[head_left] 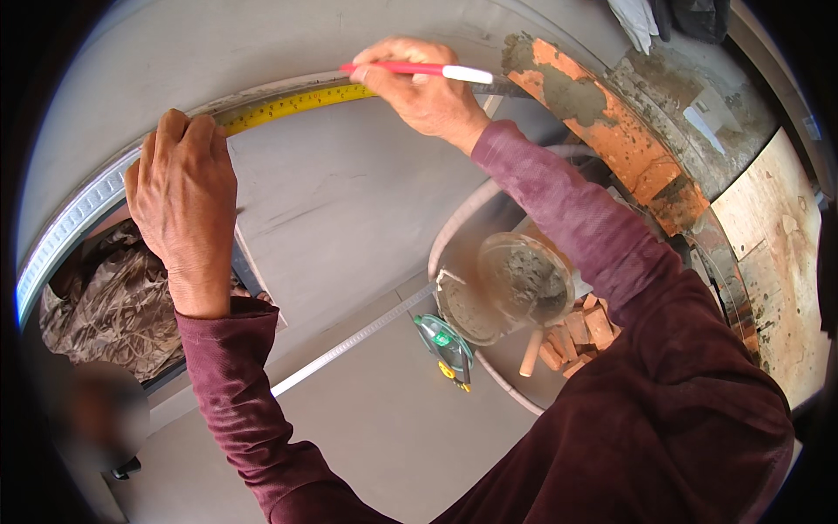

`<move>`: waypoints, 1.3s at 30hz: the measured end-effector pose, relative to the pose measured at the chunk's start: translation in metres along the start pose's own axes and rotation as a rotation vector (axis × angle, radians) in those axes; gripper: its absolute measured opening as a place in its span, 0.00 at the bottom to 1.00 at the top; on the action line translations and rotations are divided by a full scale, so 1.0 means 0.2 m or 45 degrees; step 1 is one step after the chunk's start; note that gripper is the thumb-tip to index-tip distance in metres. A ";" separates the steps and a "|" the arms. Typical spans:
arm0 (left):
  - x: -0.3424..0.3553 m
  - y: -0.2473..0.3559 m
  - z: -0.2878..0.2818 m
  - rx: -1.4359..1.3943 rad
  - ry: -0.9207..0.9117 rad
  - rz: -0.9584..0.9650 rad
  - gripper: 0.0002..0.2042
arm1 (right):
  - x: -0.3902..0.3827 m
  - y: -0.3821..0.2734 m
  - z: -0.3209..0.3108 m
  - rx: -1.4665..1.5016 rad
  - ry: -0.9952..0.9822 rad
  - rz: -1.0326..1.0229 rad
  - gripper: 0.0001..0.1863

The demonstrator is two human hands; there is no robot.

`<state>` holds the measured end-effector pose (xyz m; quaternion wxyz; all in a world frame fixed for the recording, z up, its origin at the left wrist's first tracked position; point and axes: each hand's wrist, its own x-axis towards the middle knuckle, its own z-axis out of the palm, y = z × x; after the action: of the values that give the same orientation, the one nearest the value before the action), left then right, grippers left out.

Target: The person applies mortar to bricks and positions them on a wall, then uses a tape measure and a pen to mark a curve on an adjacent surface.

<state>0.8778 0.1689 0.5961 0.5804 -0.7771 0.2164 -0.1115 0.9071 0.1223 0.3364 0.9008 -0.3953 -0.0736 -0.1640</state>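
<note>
A yellow tape measure blade (297, 105) stretches along the edge of a long pale metal strip (96, 188), which lies against a grey wall surface. My left hand (185, 196) is closed over the strip, fingers curled on the left end of the visible blade; the tape's case does not show. Up and to the right, my right hand (423, 98) pinches a red marker (408, 67) with a white end. The marker's tip points left, close above the blade, and my right fingers are near the blade's right end. Whether the tip touches the surface I cannot tell.
Below the right forearm stand round tubs of grey mortar (524, 275), with broken bricks (576, 336) beside them. A hose (454, 227), a second metal strip (349, 343) and a green-and-yellow item (443, 345) lie nearby. Mortar-smeared brickwork (611, 131) rises right; camouflage cloth (109, 301) lies left.
</note>
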 end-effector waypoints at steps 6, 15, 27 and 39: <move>-0.01 -0.01 0.01 -0.063 0.006 0.017 0.07 | -0.02 0.02 -0.06 -0.001 0.017 0.189 0.10; -0.28 0.14 -0.28 -0.550 -0.184 0.125 0.07 | 0.02 -0.05 0.01 -0.055 -0.143 -0.009 0.10; -0.86 0.49 -0.43 -1.483 -0.771 -0.072 0.04 | 0.04 -0.03 0.01 -0.134 -0.188 -0.018 0.09; -1.09 0.54 -0.46 -1.674 -0.918 -0.287 0.04 | 0.02 -0.01 0.04 -0.211 -0.105 -0.152 0.06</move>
<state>0.6236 0.1677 0.5381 0.0176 -0.9688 -0.0456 0.2429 0.9097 0.1250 0.3444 0.8500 -0.4696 -0.1200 -0.2064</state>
